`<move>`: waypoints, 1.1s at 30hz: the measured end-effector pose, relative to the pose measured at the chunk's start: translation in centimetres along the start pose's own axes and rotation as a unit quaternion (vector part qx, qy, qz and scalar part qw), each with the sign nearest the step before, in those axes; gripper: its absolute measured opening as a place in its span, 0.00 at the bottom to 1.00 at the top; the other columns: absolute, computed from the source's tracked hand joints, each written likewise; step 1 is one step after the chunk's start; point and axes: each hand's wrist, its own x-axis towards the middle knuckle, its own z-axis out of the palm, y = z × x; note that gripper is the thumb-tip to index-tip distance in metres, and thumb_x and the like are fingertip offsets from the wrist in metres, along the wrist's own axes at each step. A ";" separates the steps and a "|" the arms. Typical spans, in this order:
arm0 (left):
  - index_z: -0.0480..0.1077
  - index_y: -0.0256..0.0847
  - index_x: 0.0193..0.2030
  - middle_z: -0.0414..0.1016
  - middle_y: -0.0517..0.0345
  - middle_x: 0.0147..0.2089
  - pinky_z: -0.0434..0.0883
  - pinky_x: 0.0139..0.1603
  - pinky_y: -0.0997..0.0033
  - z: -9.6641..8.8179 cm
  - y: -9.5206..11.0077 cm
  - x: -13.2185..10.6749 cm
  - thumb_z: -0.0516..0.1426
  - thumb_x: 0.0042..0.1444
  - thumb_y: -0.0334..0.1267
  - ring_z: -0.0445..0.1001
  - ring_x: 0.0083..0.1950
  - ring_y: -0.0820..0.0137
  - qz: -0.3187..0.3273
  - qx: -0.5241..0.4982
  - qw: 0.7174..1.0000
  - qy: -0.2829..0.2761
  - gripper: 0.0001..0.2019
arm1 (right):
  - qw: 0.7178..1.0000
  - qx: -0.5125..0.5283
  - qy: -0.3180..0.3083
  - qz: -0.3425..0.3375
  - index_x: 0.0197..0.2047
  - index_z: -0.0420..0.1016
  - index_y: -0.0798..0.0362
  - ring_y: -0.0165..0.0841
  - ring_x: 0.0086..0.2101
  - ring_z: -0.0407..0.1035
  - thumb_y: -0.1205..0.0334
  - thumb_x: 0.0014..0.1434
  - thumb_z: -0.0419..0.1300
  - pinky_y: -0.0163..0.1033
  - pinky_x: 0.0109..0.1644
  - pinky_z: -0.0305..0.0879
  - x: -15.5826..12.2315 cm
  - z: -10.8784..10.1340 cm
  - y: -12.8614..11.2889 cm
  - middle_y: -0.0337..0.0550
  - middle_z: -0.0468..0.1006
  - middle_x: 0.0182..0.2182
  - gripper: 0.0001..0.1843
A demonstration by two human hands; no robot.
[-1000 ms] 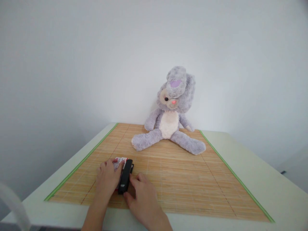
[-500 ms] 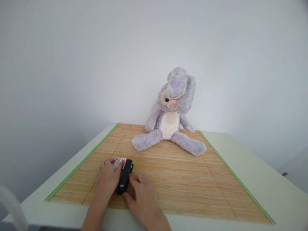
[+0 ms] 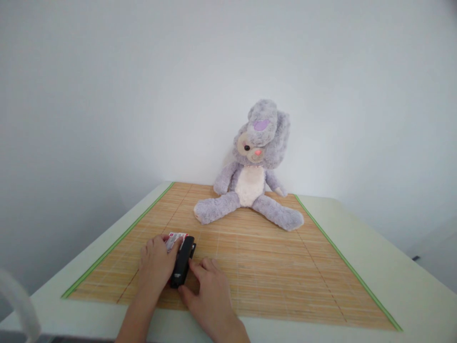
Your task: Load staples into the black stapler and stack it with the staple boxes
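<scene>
A black stapler [image 3: 182,263] lies lengthwise on the bamboo mat, pointing away from me. Just left of it is a small red-and-white printed packet [image 3: 174,237], mostly hidden under my left hand [image 3: 155,261]. That hand's fingers curl over the packet's left side, and its thumb lies across it against the stapler. From the right, my right hand [image 3: 210,293] has its thumb at the stapler's near end and its index finger on the right flank, gripping it lightly. Whether the packet is a box or a card, I cannot tell.
A lilac plush rabbit [image 3: 252,186] sits on the far part of the bamboo mat [image 3: 271,271], leaning on the white wall. The mat has green edges and lies on a pale table [image 3: 360,238]. A blurred whitish curved object [image 3: 19,302] is at lower left.
The whole view has shifted slightly, so everything appears a little further left. Both hands keep the same places on the packet and stapler.
</scene>
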 end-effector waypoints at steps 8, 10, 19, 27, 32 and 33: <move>0.69 0.37 0.53 0.74 0.40 0.50 0.68 0.56 0.50 0.3 -0.2 0.0 0.46 0.61 0.66 0.72 0.56 0.46 0.006 0.018 1.000 0.010 0.33 | 1.000 0.004 0.002 -0.003 0.62 0.74 0.41 0.46 0.51 0.70 0.59 0.56 0.70 0.48 0.55 0.69 -0.1 0.0 0.0 0.44 0.77 0.48 0.30; 0.69 0.36 0.53 0.74 0.39 0.50 0.68 0.56 0.50 0.4 -0.3 0.0 0.46 0.61 0.66 0.72 0.56 0.46 0.006 0.019 1.000 0.009 0.33 | 1.000 0.008 0.007 -0.005 0.61 0.75 0.41 0.46 0.51 0.70 0.59 0.55 0.70 0.48 0.55 0.69 -0.2 -0.1 -0.1 0.43 0.77 0.48 0.30; 0.69 0.38 0.52 0.74 0.41 0.49 0.69 0.56 0.50 0.3 -0.1 0.0 0.47 0.60 0.66 0.72 0.55 0.46 -0.005 0.008 1.000 0.017 0.32 | 1.000 0.003 0.012 -0.001 0.61 0.75 0.40 0.46 0.50 0.70 0.58 0.55 0.71 0.48 0.53 0.70 -0.2 0.0 -0.1 0.43 0.77 0.47 0.30; 0.70 0.37 0.53 0.75 0.40 0.50 0.69 0.56 0.50 -0.1 0.3 -0.3 0.48 0.60 0.65 0.73 0.55 0.46 -0.007 -0.014 1.000 0.018 0.32 | 1.000 0.005 0.007 0.003 0.62 0.74 0.40 0.45 0.51 0.70 0.58 0.55 0.71 0.47 0.55 0.70 -0.2 -0.2 -0.2 0.42 0.77 0.49 0.31; 0.71 0.40 0.52 0.75 0.41 0.50 0.69 0.56 0.47 -1.0 0.6 -0.6 0.46 0.63 0.62 0.73 0.55 0.46 -0.024 -0.029 0.999 0.032 0.29 | 1.000 0.007 0.009 0.007 0.62 0.74 0.41 0.46 0.51 0.71 0.58 0.54 0.70 0.48 0.55 0.70 -0.3 -0.2 -0.2 0.44 0.78 0.49 0.31; 0.71 0.40 0.52 0.75 0.41 0.50 0.69 0.56 0.46 -1.4 0.8 -0.6 0.46 0.64 0.61 0.73 0.55 0.46 -0.032 -0.033 0.998 0.039 0.28 | 1.000 0.010 0.012 0.006 0.62 0.74 0.42 0.47 0.51 0.71 0.58 0.54 0.71 0.48 0.55 0.70 -0.3 -0.2 -0.2 0.44 0.78 0.50 0.32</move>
